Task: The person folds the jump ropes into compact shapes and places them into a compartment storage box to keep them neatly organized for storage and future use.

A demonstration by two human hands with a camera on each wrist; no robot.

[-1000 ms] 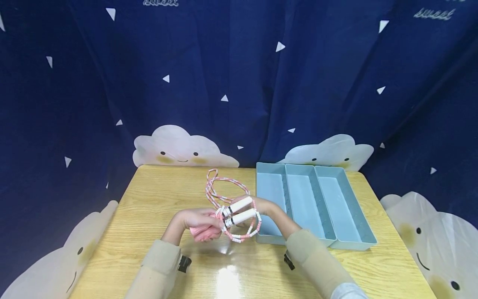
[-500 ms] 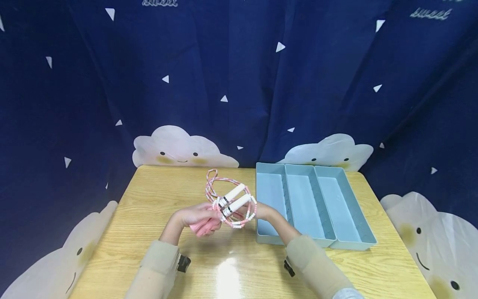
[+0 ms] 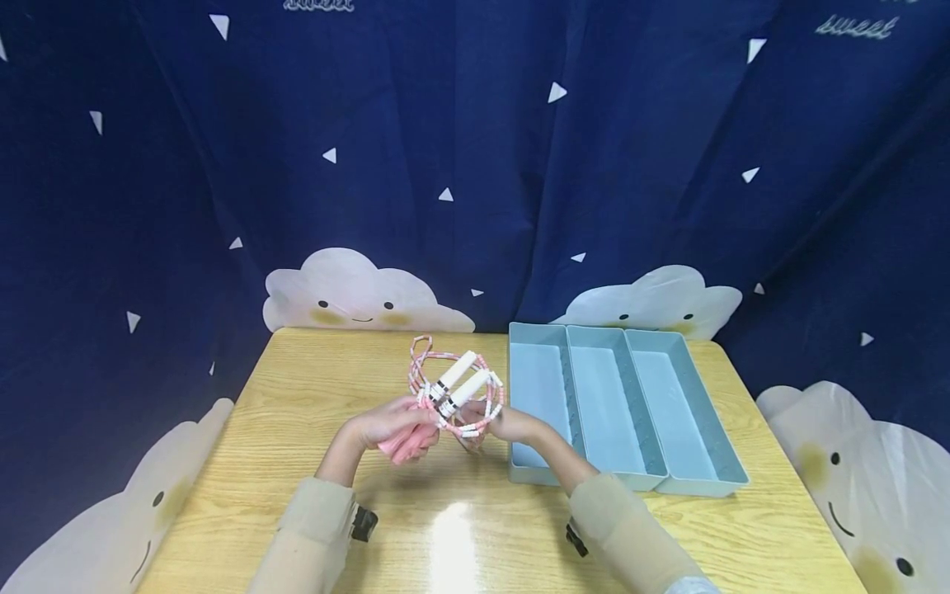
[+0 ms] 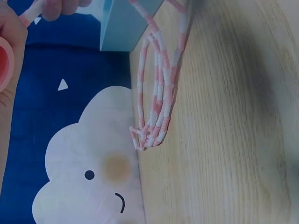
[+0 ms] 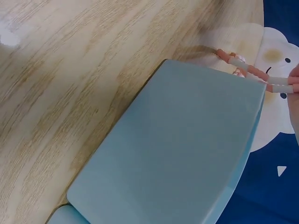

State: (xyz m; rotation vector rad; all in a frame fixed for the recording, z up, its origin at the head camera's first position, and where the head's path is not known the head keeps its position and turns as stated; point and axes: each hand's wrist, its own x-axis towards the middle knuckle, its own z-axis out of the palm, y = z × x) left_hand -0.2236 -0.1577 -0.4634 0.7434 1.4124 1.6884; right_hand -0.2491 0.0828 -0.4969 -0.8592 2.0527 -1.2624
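Observation:
A jump rope with pink and white beads has two handles with white ends [image 3: 466,391] and pink grips [image 3: 406,443]. My left hand [image 3: 386,424] holds both handles together by the pink grips, above the table. A coil of the beaded rope hangs around the white ends. My right hand [image 3: 514,424] grips the rope on the right side of the coil; its fingertips are partly hidden behind the beads. The rope's far loops [image 4: 159,95] lie on the table in the left wrist view. At the right wrist view's edge, two strands [image 5: 257,72] run into my right hand [image 5: 295,105].
Light blue trays [image 3: 567,477], three long compartments side by side, stand on the right of the wooden table [image 3: 326,371], just beyond my right hand. A dark blue curtain [image 3: 416,148] with clouds and triangles hangs behind the table.
The handles have swung up and slightly left, their white ends now pointing more steeply away. My right hand has come down a little with the coil. The far loops lie as before.

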